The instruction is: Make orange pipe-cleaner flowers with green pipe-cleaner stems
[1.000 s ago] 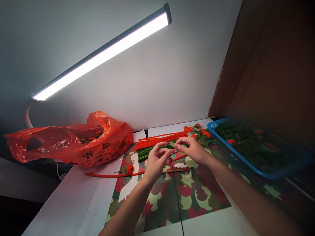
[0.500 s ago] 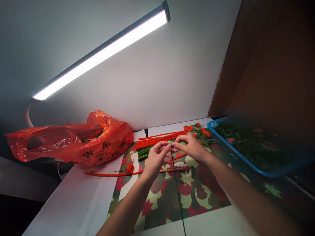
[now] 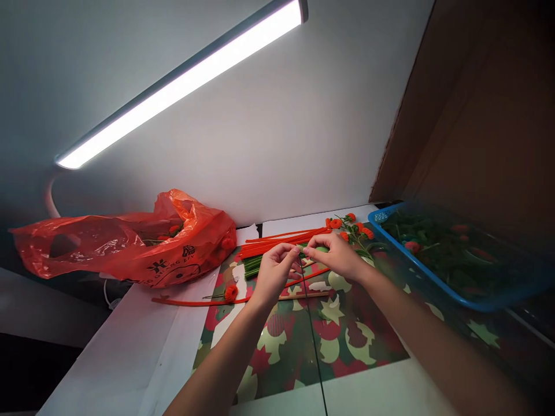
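My left hand (image 3: 277, 271) and my right hand (image 3: 336, 253) meet over the patterned mat, thumbs and forefingers pinched close together. Between the fingertips shows a small bit of pale green, too small to make out fully. More green (image 3: 322, 249) peeks out by my right fingers. A long thin dark green wire (image 3: 313, 335) runs from the pinch down toward me. Just behind the hands lie a bundle of red-orange pipe cleaners (image 3: 269, 247) and a bundle of green pipe cleaners (image 3: 252, 267). One orange flower (image 3: 231, 292) with a thin stem rests left of my left hand.
A red plastic bag (image 3: 130, 248) with orange flowers inside stands at the left. Several finished orange flowers (image 3: 366, 233) lie behind my right hand. On the right is a blue basket (image 3: 427, 286) of greenery. A lit lamp (image 3: 186, 84) hangs above; a long orange strip (image 3: 186, 303) crosses the mat (image 3: 299, 364).
The view has shifted slightly. Both hands keep their pinch, with the fingertips still close together and only small finger movements.
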Available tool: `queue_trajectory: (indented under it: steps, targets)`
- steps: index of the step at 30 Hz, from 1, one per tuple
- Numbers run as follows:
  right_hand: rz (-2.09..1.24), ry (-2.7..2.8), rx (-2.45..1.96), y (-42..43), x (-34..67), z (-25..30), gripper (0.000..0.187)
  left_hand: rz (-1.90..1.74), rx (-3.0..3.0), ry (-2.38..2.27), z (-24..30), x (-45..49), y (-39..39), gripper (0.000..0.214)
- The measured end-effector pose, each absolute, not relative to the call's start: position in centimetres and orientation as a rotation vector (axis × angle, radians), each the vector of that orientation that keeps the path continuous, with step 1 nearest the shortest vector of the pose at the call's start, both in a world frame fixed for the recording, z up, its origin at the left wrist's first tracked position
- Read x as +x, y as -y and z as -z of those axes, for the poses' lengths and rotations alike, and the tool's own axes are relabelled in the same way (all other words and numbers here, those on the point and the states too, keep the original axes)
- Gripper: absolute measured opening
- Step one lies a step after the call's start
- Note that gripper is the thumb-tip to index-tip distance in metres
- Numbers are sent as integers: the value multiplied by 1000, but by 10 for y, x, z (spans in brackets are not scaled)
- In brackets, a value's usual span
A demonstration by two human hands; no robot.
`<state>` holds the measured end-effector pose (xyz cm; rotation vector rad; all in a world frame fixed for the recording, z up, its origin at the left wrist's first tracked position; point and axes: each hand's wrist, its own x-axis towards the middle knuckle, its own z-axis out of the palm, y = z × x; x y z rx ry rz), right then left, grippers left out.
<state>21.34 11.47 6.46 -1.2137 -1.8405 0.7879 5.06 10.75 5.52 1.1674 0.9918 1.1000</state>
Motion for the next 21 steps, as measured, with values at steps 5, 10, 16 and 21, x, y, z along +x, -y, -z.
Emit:
queue_trajectory:
  steps: [5,10,16,21]
  targets:
    - [-849,1846,-1183,-117,213,-62,25,-1084,1144,-975,-53,50,-109,32]
    - [-886,1844,-1168,-119,215,-58,26,-1072,1125,-959,-52,49,-111,33]
    - [-901,1837,-1191,-119,216,-59,24,-1091,1079,-947,-51,50,-110,36]
    - [-896,1820,-1212,-119,214,-59,24,-1082,996,-945,-47,52,-111,35]
